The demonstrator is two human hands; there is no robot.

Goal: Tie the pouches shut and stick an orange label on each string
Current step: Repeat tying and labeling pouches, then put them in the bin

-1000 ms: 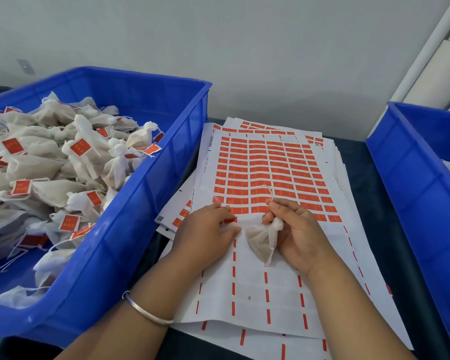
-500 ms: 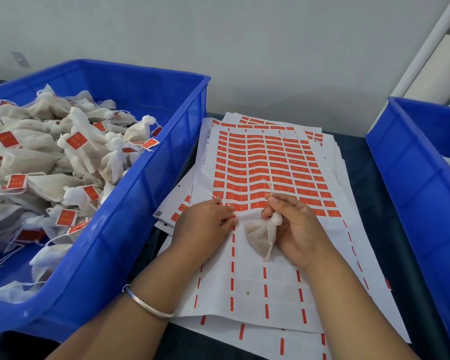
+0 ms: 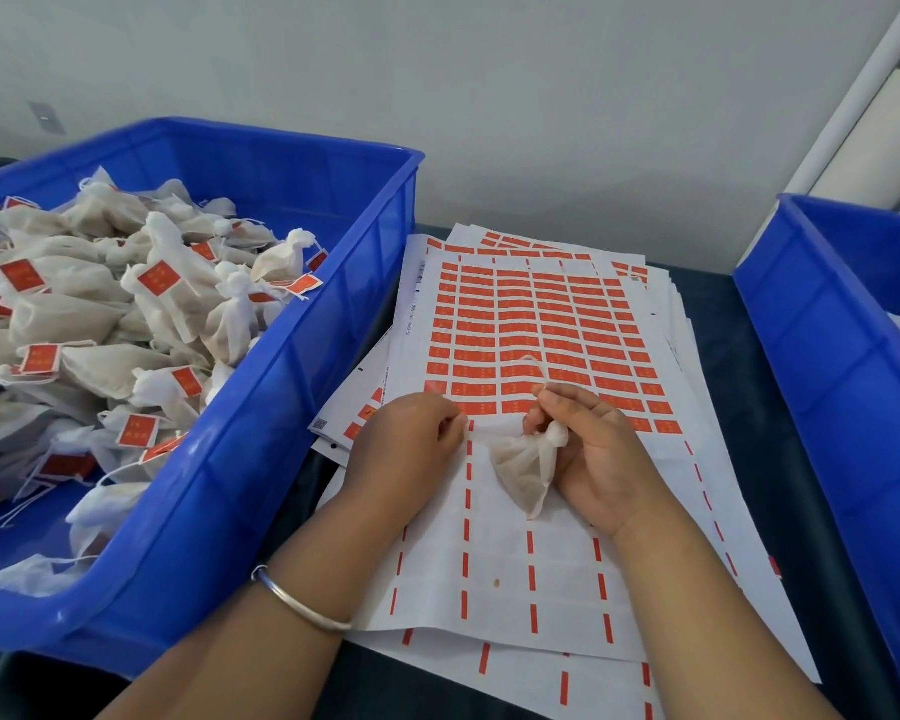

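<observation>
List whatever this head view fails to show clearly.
- Print on the orange labels: too small.
- Left hand fingertips: curled under; a peeled label cannot be confirmed.
- White mesh pouch knot: hidden behind the right hand.
- Right blue plastic bin: cut off by the edge.

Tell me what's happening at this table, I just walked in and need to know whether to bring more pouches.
A person is tagging small white pouches. The right hand holds one pouch by its gathered neck, string looping up from the fingers. The left hand is picking at the orange label sheet. This pouch shows no label yet. The left blue bin holds many labelled pouches.
</observation>
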